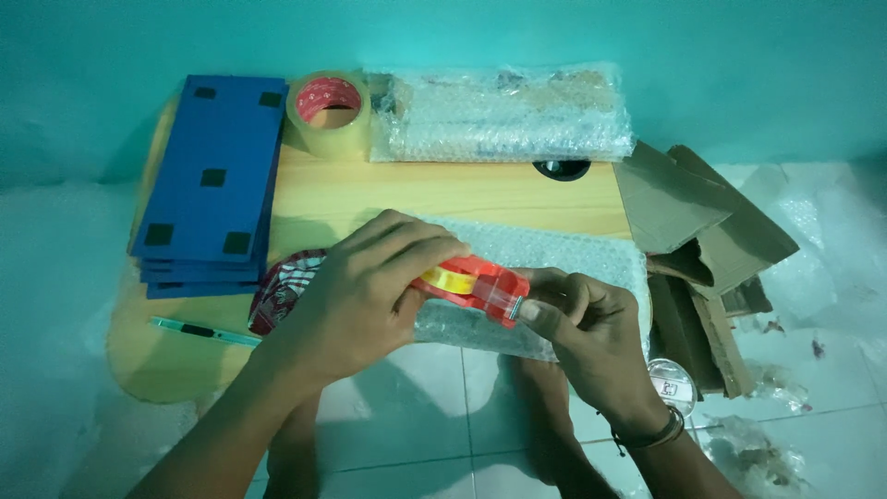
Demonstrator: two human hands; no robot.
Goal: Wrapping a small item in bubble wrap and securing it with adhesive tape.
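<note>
The wooden counter [480, 189] fills most of my view, set low against a teal wall over white floor tiles [434, 407]. Along its far edge lies a long bubble-wrap parcel [504, 115]; something brownish is sealed inside it, but I cannot make out what. Nearer me a sheet of bubble wrap [564, 259] is spread across the counter's right half, under my hands, and I cannot tell whether it wraps anything. On the left rests a stack of blue panels [212, 180] with small dark squares on the top one. Off the counter's right end, flattened brown cardboard pieces [711, 240] lean in a heap on the floor.

My left hand [360, 296] is closed over the body of a red tape dispenser [476, 282], which sits above the front edge of the bubble wrap sheet, with a yellow roll showing inside it. My right hand [591, 328] pinches the dispenser's clear cutter end between thumb and fingertips; a dark band circles that wrist.

A roll of clear packing tape [330, 113] stands at the back, between the blue panels and the parcel. A red patterned cloth [282, 286] peeks out beneath my left wrist. A green pen [199, 331] lies at the counter's front left. A small round clear lid [673, 386] lies on the floor by my right wrist.
</note>
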